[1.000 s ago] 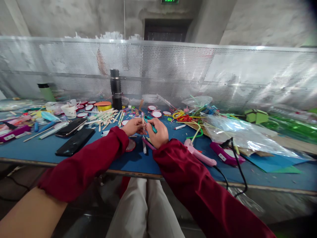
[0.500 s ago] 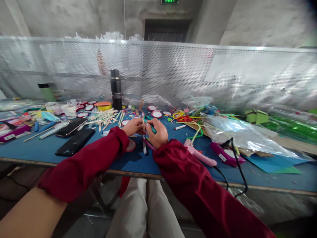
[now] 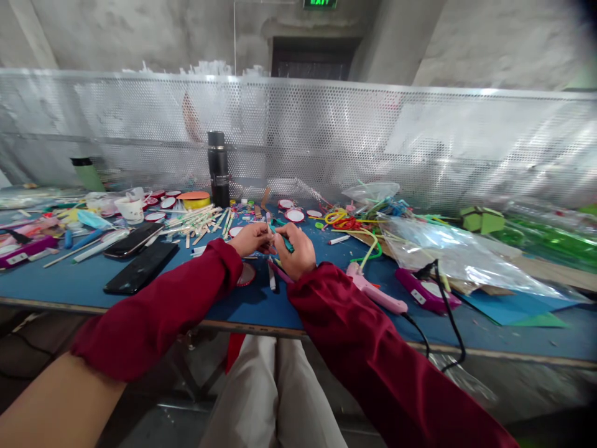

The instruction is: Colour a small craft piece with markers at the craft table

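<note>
My left hand (image 3: 254, 238) is closed, its fingertips pinching a slim, pale pinkish stick (image 3: 268, 218) that points upward. Right against it, my right hand (image 3: 298, 250) is wrapped round a teal tool (image 3: 288, 245); most of the tool is hidden by the fingers, so its kind does not show. The fingertips of both hands meet above the blue table (image 3: 261, 306). Below them lie a white marker (image 3: 272, 277) and a round disc with a red rim (image 3: 245, 274), close to my left cuff.
Two dark phones (image 3: 141, 267) lie left of my arm, near a pile of wooden sticks (image 3: 201, 223). A black bottle (image 3: 218, 168) stands behind. To the right are a pink glue gun (image 3: 377, 292) with a black cord, a purple box (image 3: 428, 291) and clear plastic sheets (image 3: 459, 249).
Both hands stay together in the same place. Only a slight shift of the fingers and the teal tool shows.
</note>
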A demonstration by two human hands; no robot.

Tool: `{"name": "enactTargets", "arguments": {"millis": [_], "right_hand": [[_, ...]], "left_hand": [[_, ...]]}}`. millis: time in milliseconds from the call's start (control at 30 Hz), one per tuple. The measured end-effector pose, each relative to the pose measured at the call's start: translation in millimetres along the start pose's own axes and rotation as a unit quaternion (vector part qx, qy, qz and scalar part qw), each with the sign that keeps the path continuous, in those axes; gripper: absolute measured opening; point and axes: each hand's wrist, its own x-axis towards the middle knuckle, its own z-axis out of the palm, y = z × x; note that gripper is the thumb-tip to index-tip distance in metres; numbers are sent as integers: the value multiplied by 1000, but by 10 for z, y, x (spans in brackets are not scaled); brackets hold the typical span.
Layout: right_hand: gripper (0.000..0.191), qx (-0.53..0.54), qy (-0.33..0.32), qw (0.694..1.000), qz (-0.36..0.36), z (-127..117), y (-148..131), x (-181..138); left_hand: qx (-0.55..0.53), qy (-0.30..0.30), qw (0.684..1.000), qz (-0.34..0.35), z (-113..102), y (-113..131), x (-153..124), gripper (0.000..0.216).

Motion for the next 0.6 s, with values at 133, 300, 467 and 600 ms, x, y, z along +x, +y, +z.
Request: {"name": "enactTargets", "arguments": {"millis": [133,300,467,600], "right_hand": [[13,6,12,1000,3,6,3,5],[13,10,9,1000,0,-6,-6,7],[13,16,14,1000,-3,-6,-10,11],[12,12,9,1000,2,-3,-9,11]], "left_hand": [[5,4,1000,3,-6,-9,5,28],[17,4,1000,0,-7,5,-6,29],[16,3,1000,-4,2,26,-14,30],[7,-1,1000,-7,9,40,-21,31]]}}
